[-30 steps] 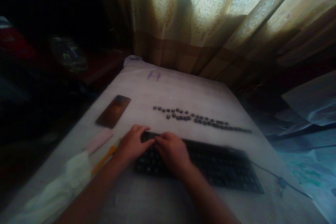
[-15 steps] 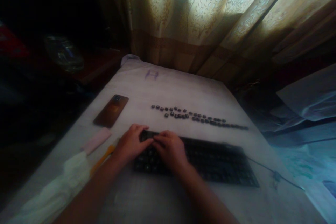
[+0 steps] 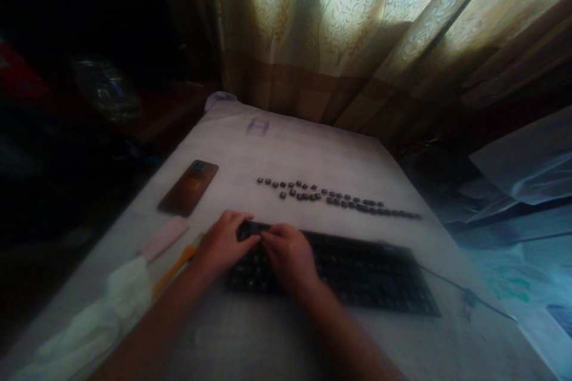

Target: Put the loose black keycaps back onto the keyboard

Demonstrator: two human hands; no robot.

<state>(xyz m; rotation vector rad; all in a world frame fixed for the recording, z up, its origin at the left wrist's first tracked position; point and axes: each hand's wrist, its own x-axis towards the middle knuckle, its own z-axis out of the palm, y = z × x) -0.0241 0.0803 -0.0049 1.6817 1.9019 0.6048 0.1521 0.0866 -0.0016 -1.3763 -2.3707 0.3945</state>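
Observation:
A black keyboard (image 3: 366, 274) lies across the cloth-covered table in front of me. My left hand (image 3: 226, 242) grips its upper left corner, with the fingers over the back edge and the thumb reaching in over the keys. Close beside that thumb, my right hand (image 3: 290, 253) is over the left part of the keyboard, its thumb and fingertips pinched together. Whatever is between those fingertips is too small and dark to make out. Behind the keyboard, several loose black keycaps (image 3: 339, 199) are laid out in uneven rows.
A brown phone (image 3: 190, 187) lies at the left, with a pink object (image 3: 164, 238), a white cloth (image 3: 127, 289) and an orange-handled tool (image 3: 174, 271) nearer to me. The keyboard's cable (image 3: 469, 296) runs off right. A patterned curtain (image 3: 286, 41) hangs behind the table.
My right hand's fingers have shifted and drawn in slightly by the left thumb. The left hand and keyboard hold nearly still.

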